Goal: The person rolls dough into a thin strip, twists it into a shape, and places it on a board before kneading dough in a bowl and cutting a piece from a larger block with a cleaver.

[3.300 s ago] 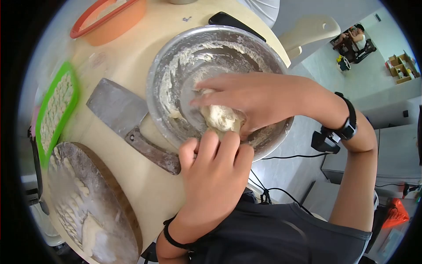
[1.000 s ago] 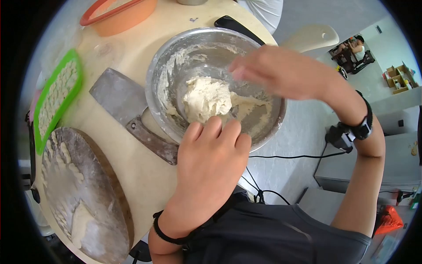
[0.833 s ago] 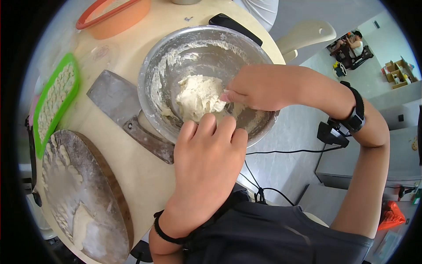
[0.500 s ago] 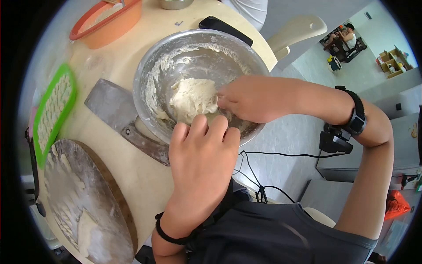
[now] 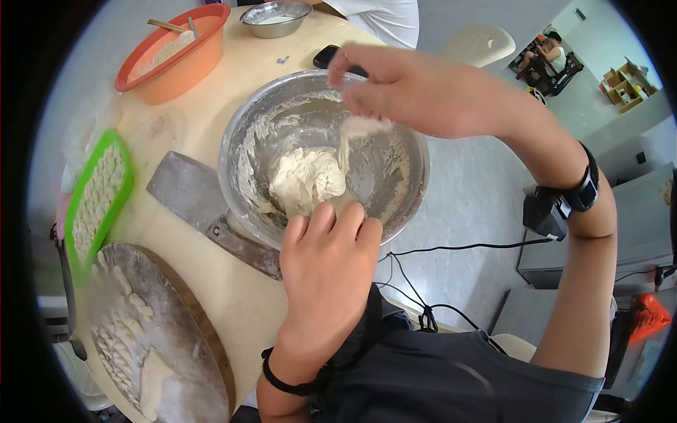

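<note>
A metal bowl point(image 5: 236, 109) smeared with flour and batter holds a lump of pale, wet dough point(image 5: 307, 176). My left hand point(image 5: 330, 247) grips the bowl's near rim, fingers curled over it. Raised above the bowl's far right side is my right hand point(image 5: 395, 88), slightly blurred. Its lower fingers pull up a stretched strand of dough point(image 5: 344, 149) that still joins the lump, while the index finger and thumb are apart. Left of the bowl, a cleaver point(image 5: 187, 187) lies flat, its handle beside my left hand.
A floured round chopping board point(image 5: 176, 317) carries small dough pieces. Beyond it is a green tray point(image 5: 125, 187) of dough pieces. An orange basin point(image 5: 204, 60) of flour, a small metal bowl point(image 5: 276, 28) and a black object point(image 5: 326, 56) stand farther back. People sit nearby and in the background.
My right hand has risen from beside the dough to above the bowl's far side, drawing a strand upward. My left hand stays on the rim. The view has shifted slightly.
</note>
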Demonstrator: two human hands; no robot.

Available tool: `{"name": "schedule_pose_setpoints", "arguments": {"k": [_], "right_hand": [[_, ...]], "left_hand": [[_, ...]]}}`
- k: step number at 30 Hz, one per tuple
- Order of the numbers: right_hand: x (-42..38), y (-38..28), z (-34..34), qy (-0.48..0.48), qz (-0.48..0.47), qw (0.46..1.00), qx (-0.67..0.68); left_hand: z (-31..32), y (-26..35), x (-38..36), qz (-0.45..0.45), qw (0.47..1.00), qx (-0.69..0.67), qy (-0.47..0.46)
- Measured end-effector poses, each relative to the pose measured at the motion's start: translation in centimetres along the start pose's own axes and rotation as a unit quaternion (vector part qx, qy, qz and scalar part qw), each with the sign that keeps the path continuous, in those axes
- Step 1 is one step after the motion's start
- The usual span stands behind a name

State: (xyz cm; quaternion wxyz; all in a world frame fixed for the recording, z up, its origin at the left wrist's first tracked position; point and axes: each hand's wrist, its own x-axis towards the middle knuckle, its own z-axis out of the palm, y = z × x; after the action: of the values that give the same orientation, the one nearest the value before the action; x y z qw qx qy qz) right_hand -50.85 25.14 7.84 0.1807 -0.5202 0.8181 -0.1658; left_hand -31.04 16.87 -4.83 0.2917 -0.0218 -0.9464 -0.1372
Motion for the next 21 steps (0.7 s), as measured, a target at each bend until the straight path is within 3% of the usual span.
{"name": "schedule_pose_setpoints", "arguments": {"k": [1,4,8,9,10,12,13,15,17,20,21], "right_hand": [[0.1,0.0,0.0,0.057,-0.031,0.998,0.005],[0.9,0.8,4.5,0.064,-0.107,0.992,0.021],[1.6,3.0,8.0,-0.124,-0.144,0.981,0.027],[1.2,2.3,6.3,-0.175,-0.099,0.977,0.07],[1.6,2.1,5.2,-0.17,-0.117,0.977,0.045],[2.7,1.7,3.0,-0.155,-0.155,0.976,-0.012],[2.7,0.1,1.7,-0.098,-0.156,0.982,-0.047],[1.8,-4.0,-1.4,-0.012,-0.091,0.99,-0.11],[2.4,-4.4,-4.3,0.042,-0.203,0.978,0.028],[2.8,-3.1,-2.4,0.116,-0.29,0.948,0.054],[3.2,-0.5,-0.1,0.091,-0.272,0.958,0.024]], "left_hand": [[0.0,0.0,0.0,-0.001,1.0,0.0,0.0],[-0.2,0.1,0.0,-0.006,1.0,-0.012,-0.011],[-0.6,-0.1,-0.3,-0.023,0.998,-0.022,-0.045],[-0.6,0.0,-0.3,-0.022,0.998,-0.021,-0.054],[-0.7,0.2,-0.3,-0.022,0.998,-0.022,-0.053],[-0.6,0.1,-0.2,-0.016,0.999,-0.021,-0.043],[-0.3,0.0,-0.1,-0.007,1.0,-0.013,-0.028],[0.1,0.0,-0.4,0.0,1.0,-0.002,-0.005],[0.0,0.0,-0.3,-0.003,1.0,-0.007,-0.009],[-0.1,-0.1,0.0,-0.004,1.0,-0.009,-0.001],[0.0,-0.1,-0.1,-0.004,1.0,-0.012,0.003]]}}
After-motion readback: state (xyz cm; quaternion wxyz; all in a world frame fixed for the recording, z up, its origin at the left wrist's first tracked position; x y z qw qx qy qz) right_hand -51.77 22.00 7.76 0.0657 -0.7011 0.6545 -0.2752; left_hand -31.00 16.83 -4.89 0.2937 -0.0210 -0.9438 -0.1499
